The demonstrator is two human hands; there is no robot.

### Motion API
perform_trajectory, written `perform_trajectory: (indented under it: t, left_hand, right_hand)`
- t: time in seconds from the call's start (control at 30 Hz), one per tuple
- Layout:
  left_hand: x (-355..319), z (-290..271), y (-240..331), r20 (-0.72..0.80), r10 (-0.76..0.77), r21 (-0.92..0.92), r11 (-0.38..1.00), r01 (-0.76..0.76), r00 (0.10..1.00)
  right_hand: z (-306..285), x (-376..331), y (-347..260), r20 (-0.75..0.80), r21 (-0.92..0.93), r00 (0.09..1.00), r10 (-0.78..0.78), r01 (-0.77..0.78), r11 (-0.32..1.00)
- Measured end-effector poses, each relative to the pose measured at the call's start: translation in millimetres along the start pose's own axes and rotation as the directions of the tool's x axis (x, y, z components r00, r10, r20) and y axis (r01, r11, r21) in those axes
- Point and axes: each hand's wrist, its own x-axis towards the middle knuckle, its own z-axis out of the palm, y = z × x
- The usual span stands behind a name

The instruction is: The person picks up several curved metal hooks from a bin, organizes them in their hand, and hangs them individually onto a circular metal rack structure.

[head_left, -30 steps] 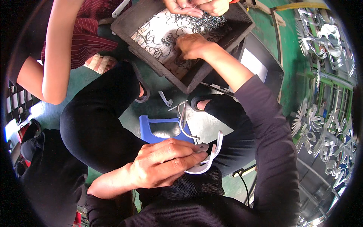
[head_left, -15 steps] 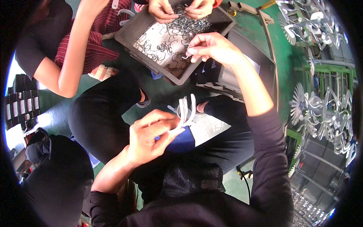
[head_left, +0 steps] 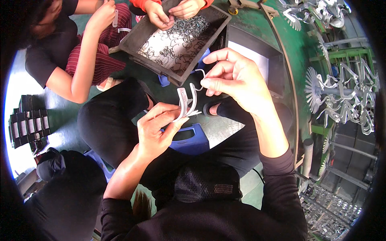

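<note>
My left hand (head_left: 157, 130) grips two curved white plastic hanger pieces (head_left: 185, 102) by their lower ends, holding them upright over my lap. My right hand (head_left: 235, 78) pinches a thin metal wire hook (head_left: 200, 82) between thumb and forefinger at the upper tip of the white pieces. A dark tray (head_left: 136, 38) holding many loose wire hooks (head_left: 177, 36) lies just beyond my hands.
Another person's hands (head_left: 173, 10) reach into the tray's far end; a second person in a striped skirt (head_left: 102, 48) sits at the left. A blue stool (head_left: 189, 140) is below my hands. A rack of white hangers (head_left: 345, 96) stands at the right, a grey box (head_left: 257, 52) beside the tray.
My right hand left the tray with a wire hook and came to the white pieces. My left hand raised those pieces from my lap toward it.
</note>
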Motion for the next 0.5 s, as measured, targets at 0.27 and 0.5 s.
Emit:
perform_trajectory:
  t: [0.27,0.5]
  left_hand:
    - [-0.3,-5.7,-7.3,0.041,0.097,-0.047,0.994,-0.095,0.994]
    - [16.8,-26.2,10.9,-0.121,-0.049,-0.102,0.994,0.037,0.991]
  right_hand:
    - [30.2,-23.3,17.5,-0.267,0.275,0.948,-0.175,0.249,0.929]
    - [42.9,-43.0,36.1,-0.354,-0.122,0.767,-0.535,0.53,0.839]
